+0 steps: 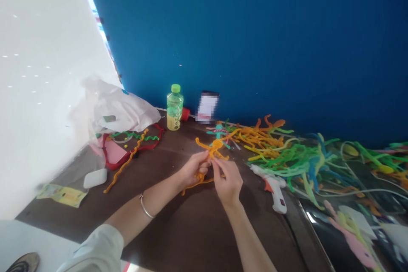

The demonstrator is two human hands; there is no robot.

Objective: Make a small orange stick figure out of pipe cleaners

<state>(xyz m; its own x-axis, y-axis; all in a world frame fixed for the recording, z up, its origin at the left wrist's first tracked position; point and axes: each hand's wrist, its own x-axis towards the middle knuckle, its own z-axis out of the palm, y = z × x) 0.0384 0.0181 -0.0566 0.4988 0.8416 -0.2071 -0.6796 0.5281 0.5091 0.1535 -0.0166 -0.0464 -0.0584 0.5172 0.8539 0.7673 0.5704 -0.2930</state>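
Both hands meet over the dark table, closed around an orange pipe-cleaner figure [217,145] with several thin limbs sticking out. My left hand [195,168] grips it from the left side, and part of the figure hangs below the fingers. From the right, my right hand [228,180] pinches it near the middle with thumb and fingertips. The fingers cover the exact spot they hold. Just behind the figure lies a small teal and pink pipe-cleaner piece [218,130]. A white glue gun [273,187] with an orange trigger rests to the right of my right hand.
A green-capped bottle [175,108] and a propped phone [208,107] stand by the blue wall. Piles of orange [259,136] and green pipe cleaners [295,157] spread rightward. At left are a plastic bag [124,108], a white case [95,178] and a twisted orange strand [127,162].
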